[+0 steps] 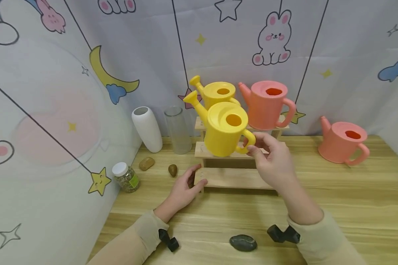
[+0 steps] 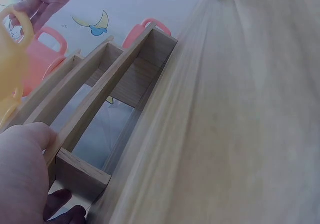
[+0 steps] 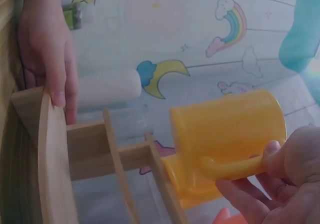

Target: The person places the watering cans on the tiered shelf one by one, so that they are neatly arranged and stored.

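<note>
Right hand (image 1: 273,156) pinching yellow can (image 1: 219,138) near stand's middle step (image 1: 199,150), not yet released. Left hand (image 1: 182,189) gripping bottom step (image 1: 238,178). Already on top step (image 1: 200,124): rear yellow can (image 1: 210,94), pink can (image 1: 265,110). Other pink can (image 1: 336,145): worktop's (image 1: 351,206) back right corner.

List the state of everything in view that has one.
Wooden stand: upright, gripped by the left hand
Front yellow watering can: held by its handle in the right hand, uncapped
Rear yellow watering can: upright, uncapped
Left pink watering can: upright, uncapped
Right pink watering can: upright, uncapped
Jar: lid on
White vase: upright, open
Clear vase: upright
</note>
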Demonstrator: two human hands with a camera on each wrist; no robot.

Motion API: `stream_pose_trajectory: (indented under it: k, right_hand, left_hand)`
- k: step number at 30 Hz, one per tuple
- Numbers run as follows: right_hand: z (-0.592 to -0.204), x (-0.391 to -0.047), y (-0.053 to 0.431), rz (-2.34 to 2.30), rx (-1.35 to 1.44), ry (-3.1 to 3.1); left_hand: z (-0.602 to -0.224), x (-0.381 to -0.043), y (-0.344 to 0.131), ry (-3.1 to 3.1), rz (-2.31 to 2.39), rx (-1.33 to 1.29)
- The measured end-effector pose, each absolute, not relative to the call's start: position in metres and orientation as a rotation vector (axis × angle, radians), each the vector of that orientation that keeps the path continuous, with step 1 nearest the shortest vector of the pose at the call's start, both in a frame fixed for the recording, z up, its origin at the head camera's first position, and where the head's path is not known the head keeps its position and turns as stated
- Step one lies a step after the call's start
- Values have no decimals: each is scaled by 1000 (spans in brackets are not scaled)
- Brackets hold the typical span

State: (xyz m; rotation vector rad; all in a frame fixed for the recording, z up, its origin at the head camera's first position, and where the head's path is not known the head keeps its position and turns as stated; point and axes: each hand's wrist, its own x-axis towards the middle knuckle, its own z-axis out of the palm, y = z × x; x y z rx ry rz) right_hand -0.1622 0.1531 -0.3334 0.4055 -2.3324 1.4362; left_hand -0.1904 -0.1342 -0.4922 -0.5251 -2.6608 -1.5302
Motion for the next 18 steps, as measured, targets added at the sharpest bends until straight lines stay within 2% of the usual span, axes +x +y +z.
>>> stream_pose_trajectory:
  k: [18]
  right_hand:
    - [-350,-167,147,1441,386,-2448]
  left_hand:
    - [-491,-191,-134,-2673,-1481,-515]
